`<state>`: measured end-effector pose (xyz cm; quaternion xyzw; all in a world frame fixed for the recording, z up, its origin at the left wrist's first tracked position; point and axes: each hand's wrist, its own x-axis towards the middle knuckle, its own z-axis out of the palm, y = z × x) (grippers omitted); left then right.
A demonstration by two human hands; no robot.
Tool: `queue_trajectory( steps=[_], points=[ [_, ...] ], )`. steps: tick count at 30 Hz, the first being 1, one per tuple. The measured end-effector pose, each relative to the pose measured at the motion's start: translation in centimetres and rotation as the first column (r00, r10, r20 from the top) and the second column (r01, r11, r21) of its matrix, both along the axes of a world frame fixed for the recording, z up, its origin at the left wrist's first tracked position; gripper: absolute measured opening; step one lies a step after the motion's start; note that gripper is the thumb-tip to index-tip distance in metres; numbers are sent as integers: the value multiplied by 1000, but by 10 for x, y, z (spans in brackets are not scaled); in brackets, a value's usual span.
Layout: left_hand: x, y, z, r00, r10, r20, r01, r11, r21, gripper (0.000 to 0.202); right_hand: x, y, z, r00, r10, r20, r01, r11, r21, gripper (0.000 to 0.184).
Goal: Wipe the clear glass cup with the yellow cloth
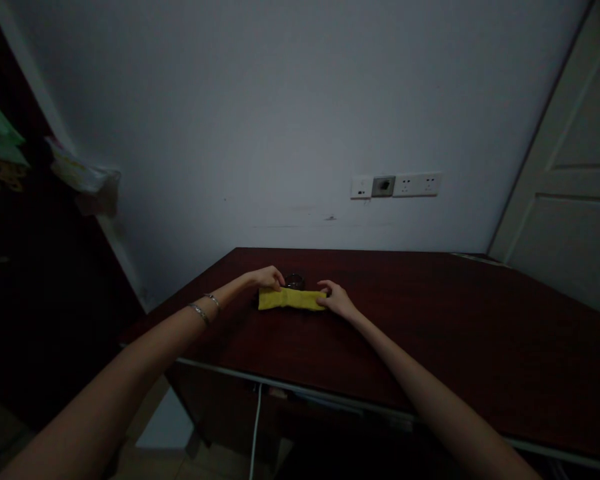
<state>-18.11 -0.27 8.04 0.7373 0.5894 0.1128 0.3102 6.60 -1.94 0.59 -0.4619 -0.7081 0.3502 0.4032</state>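
A folded yellow cloth (291,299) lies as a narrow strip on the dark red-brown table (430,320). My left hand (267,277) rests on the cloth's left end, fingers curled down and pinching it. My right hand (336,299) holds the right end, its fingers closed over the edge. Just behind the cloth, between my hands, stands a small dark round object (295,280), too dim to name. Two thin bracelets (205,308) sit on my left wrist.
A white wall rises behind the table, with a row of wall sockets (396,186). A white door (570,173) stands at the right. Dark shelving with bags (83,175) is at the left. A white cable (255,433) hangs below the table's front edge.
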Motion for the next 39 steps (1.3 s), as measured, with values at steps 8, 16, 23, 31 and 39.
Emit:
queue_trajectory(
  steps=[8, 16, 23, 31, 39],
  points=[
    [-16, 0, 7, 983, -83, -165, 60, 989, -137, 28, 2, -1, 2, 991, -65, 117, 53, 993, 101, 47],
    [-40, -2, 6, 941, -11, -339, -96, 950, -298, 27, -5, -3, -2, 980, -29, 199, -5, 986, 169, 43],
    [-42, -1, 5, 904, -23, -427, -136, 931, -339, 32, -9, -7, -5, 964, -35, 264, -28, 972, 233, 43],
    [-39, -1, 6, 918, -84, -386, 30, 989, -145, 22, -5, -6, 3, 958, 8, 288, -50, 989, 139, 47],
    [-37, 2, -1, 923, 68, -378, 9, 980, 199, 17, 9, 13, 21, 943, -77, 323, 29, 988, 149, 40]
  ],
)
